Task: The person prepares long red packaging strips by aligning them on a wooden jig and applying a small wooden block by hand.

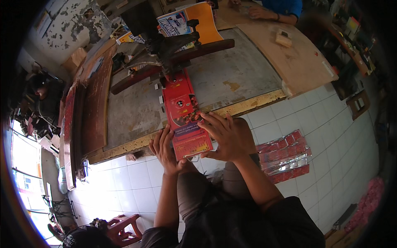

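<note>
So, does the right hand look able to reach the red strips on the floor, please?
Probably yes, by leaning down: the red strips lie uncovered on the floor, though the right hand is at the printed card.

Site: small workshop, printed card on hand

Evidence: dark metal machine with a long reddish-brown crossbar stands over a worn grey tabletop with a chipped yellowish edge. On the tabletop, a long red printed card strip; behind, large orange, blue and white printed sheets. Glossy red flat packs lie on the white square-tiled floor. Also noted: grey wall with peeling white paint, red plastic stool, co-worker's blue sleeve beyond the tabletop.
</note>
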A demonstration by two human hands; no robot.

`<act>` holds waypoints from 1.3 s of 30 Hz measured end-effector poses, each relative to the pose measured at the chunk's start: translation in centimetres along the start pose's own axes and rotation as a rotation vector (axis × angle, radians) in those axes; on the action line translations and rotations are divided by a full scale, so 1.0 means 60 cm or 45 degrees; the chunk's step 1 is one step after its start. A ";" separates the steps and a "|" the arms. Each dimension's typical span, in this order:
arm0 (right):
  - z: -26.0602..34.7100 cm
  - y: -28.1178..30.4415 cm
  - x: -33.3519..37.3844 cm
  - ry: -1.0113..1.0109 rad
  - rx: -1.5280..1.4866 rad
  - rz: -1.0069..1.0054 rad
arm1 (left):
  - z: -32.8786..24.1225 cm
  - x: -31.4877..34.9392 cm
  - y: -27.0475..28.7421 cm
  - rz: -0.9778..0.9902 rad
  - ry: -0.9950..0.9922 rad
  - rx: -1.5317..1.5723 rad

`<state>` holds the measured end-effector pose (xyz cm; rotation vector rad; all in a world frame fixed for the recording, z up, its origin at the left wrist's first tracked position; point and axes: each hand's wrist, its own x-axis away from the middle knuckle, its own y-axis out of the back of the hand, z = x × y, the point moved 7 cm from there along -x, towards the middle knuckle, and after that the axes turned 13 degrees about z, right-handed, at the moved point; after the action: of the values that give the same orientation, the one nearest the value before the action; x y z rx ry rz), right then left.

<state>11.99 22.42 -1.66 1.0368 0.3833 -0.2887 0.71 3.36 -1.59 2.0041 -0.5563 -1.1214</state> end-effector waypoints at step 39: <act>-0.002 -0.002 -0.002 0.016 -0.034 -0.051 | 0.003 -0.001 0.000 0.009 -0.005 0.031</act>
<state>11.81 22.46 -1.77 1.0062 0.4185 -0.3125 0.53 3.30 -1.63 2.0195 -0.5812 -1.1198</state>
